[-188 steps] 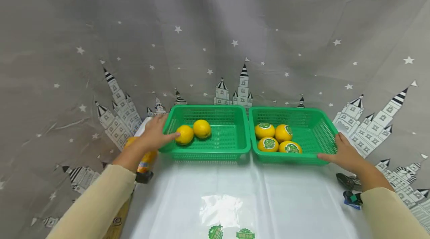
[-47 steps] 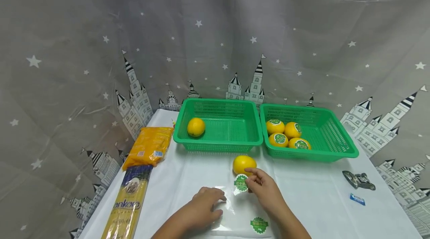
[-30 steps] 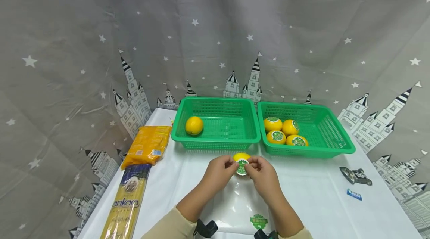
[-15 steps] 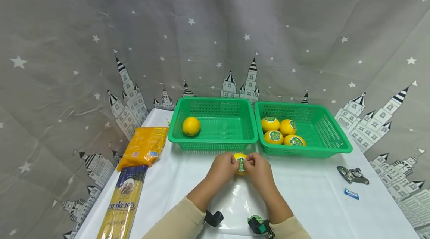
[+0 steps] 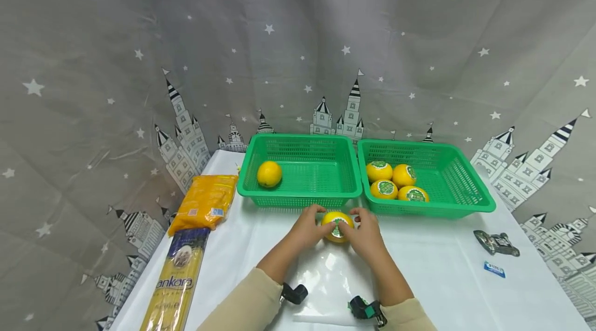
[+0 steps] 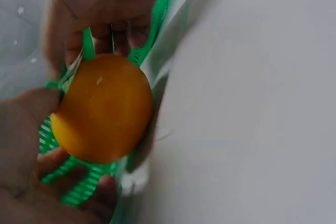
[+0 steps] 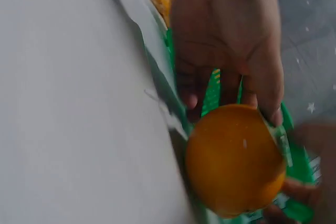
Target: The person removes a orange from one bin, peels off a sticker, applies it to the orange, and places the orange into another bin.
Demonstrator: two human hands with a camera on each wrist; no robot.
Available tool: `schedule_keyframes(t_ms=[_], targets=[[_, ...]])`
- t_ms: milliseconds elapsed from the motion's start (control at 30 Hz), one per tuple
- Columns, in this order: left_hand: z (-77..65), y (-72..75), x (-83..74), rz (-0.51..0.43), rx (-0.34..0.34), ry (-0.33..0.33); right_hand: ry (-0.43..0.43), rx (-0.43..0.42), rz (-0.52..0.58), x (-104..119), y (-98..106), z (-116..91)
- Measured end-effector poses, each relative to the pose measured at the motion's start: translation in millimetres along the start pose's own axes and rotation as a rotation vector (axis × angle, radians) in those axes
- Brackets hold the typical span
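A yellow-orange citrus fruit [image 5: 337, 215] sits at the top end of a clear plastic sheet [image 5: 326, 282]. A round green and white sticker [image 5: 336, 229] lies on its near face. My left hand [image 5: 304, 230] and right hand [image 5: 365, 235] flank the fruit, thumbs pressing on the sticker from both sides. The other fingers spread loosely about the fruit's sides, with gaps showing between them and the peel [image 7: 236, 156]. From the left wrist, the sticker's edge [image 6: 73, 72] stands slightly off the fruit [image 6: 105, 111].
Behind stand two green baskets: the left one [image 5: 302, 195] holds one plain fruit [image 5: 269, 174], the right one [image 5: 447, 208] several stickered fruits [image 5: 384, 189]. An orange bag [image 5: 202, 201] and a pasta pack [image 5: 174, 282] lie left; a dark wrapper [image 5: 496, 243] and small blue packet [image 5: 494, 269] right.
One fruit has left the left basket and a sticker has come off the sheet onto it. Since half a second ago, the fingers have opened from pinching the sticker's edges; the thumbs stay on it.
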State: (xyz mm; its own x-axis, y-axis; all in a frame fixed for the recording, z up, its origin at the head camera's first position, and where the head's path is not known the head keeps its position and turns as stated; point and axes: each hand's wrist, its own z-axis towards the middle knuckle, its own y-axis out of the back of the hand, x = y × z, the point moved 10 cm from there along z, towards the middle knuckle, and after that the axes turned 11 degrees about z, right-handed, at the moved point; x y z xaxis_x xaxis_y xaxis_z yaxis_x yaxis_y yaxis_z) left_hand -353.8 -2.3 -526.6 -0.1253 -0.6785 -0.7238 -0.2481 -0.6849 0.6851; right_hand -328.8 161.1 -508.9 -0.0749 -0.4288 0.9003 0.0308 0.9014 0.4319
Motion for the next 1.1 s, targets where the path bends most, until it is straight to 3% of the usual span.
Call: schedule_keyframes(t_ms=[100,233,367,600,767,900,1100], targets=[[4.2,-11.2,0.3,-0.069,0.048,-0.044,0.008,0.071,0.096,-11,-9,5],[5.2,-10.5,-1.1,-0.090,0.038,-0.098,-0.006,0.119,0.277,-22,-23,13],[3.5,-9.5,5.1,-0.122,0.043,-0.088,-0.025,0.132,0.436,-33,-32,21],[4.4,-18.1,9.2,-0.142,0.084,-0.020,-0.043,0.152,0.546,-37,-31,22],[9.9,-30.6,-5.5,-0.146,0.144,-0.027,-0.036,0.150,0.565,-40,-30,23],[14.6,-34.0,-7.4,-0.096,0.070,0.010,-0.039,0.184,0.571,-41,-31,24],[13.8,-32.3,-1.3,-0.170,-0.058,0.125,-0.020,0.306,0.584,-37,-38,24]])
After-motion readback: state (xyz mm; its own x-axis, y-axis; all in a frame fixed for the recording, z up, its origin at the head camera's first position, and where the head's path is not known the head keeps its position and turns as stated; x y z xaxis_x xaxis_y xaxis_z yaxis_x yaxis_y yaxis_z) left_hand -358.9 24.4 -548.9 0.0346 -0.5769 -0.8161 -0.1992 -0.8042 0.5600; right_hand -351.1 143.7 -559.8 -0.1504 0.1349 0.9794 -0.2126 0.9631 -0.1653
